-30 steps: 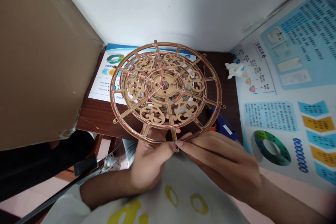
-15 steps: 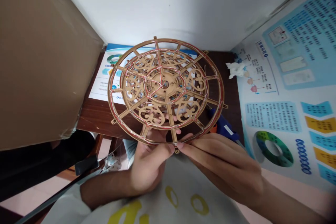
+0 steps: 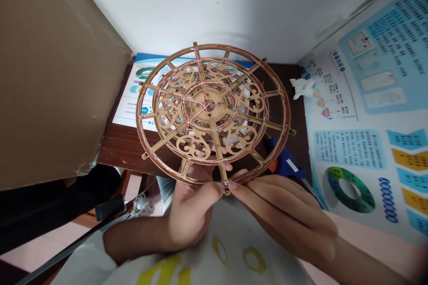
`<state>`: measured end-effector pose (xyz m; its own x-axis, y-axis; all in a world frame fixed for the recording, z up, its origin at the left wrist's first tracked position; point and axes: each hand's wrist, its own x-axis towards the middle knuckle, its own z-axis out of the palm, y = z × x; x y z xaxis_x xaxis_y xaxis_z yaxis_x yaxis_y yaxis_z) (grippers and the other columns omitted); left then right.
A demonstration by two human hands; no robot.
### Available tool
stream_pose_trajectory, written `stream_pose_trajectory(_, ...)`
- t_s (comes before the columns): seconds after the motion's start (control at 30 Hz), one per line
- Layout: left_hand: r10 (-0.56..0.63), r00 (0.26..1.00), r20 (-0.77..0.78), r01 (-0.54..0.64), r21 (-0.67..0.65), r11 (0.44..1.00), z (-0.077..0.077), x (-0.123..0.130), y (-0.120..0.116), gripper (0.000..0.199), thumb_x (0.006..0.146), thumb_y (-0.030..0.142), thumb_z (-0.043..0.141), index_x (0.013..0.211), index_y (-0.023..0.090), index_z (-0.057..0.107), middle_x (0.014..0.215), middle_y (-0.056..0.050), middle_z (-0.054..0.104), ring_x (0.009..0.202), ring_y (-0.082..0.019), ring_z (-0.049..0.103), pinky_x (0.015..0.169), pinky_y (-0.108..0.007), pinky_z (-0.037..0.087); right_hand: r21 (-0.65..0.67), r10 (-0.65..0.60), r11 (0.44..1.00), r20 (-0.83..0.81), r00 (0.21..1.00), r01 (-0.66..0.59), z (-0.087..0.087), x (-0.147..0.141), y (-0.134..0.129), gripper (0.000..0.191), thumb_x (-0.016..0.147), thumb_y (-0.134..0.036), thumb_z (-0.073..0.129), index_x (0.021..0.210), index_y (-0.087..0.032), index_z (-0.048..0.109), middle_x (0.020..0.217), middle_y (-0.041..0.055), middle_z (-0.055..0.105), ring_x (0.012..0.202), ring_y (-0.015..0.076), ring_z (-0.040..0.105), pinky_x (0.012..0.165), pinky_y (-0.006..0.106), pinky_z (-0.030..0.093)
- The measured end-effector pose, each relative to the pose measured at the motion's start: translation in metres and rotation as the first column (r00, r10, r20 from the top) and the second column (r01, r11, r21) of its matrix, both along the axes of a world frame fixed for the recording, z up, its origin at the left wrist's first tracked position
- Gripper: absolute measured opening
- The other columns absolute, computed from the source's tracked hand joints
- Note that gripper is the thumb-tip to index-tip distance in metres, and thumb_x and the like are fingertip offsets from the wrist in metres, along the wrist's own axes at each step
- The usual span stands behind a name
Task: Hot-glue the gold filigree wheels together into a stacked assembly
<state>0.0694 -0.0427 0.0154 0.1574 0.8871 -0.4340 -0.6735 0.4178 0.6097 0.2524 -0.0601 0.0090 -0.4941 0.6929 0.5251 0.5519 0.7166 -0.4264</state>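
Two hands holding an openwork wheel frame, seen from the head. Nearest, over a pale shirt with yellow print (image 3: pixel 234 256), the left hand (image 3: pixel 190 218) and right hand (image 3: pixel 287 216) meet at the lower rim. The left thumb lies on the front of the rim, with the left fingers (image 3: pixel 227 167) curled behind it; the right fingers (image 3: pixel 257 191) close narrowly on the rim beside a small projecting tab (image 3: pixel 227 191). The tan frame, threaded with thin red lines, is held up at centre frame, tilted. It appears light and stiff, but its scrollwork looks fragile; the outer rim seems the safer hold. Beyond lie a blue hot-glue gun (image 3: pixel 284 164), crumpled white tissue (image 3: pixel 302 87), and a dark wooden tabletop (image 3: pixel 117 147). A printed infographic sheet (image 3: pixel 364 111) fills the right, a cardboard sheet (image 3: pixel 56 71) the upper left, and a white wall (image 3: pixel 214 4) the top.
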Motion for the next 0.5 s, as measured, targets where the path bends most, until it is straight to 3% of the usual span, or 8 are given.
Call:
stream_pose_trajectory(0.3, -0.003, 0.999, 0.039, 0.005, -0.036, 0.999, -0.002, -0.001, -0.003, 0.029, 0.074, 0.015, 0.084, 0.099, 0.027, 0.084, 0.108, -0.003, 0.086, 0.105, -0.034, 0.084, 0.105, -0.058, 0.067, -0.019, -0.029, 0.999, 0.037, 0.999, 0.029, 0.000, -0.001, 0.002, 0.041, 0.109, -0.005, 0.054, 0.142, -0.021, 0.072, 0.106, 0.0042, 0.082, 0.095, 0.0189, 0.080, 0.087, 0.030, 0.070)
stream_pose_trajectory(0.5, 0.007, 1.000, 0.016, -0.007, -0.007, 1.000, -0.001, 0.001, -0.001, 0.027, 0.073, 0.015, 0.083, 0.097, 0.027, 0.083, 0.112, -0.004, 0.085, 0.114, -0.035, 0.081, 0.105, -0.056, 0.067, 0.083, -0.027, 0.996, -0.013, 1.000, 0.028, -0.010, 0.002, 0.001, 0.045, 0.111, -0.011, 0.049, 0.149, -0.027, 0.069, 0.103, 0.0031, 0.082, 0.087, 0.0197, 0.079, 0.081, 0.033, 0.071)
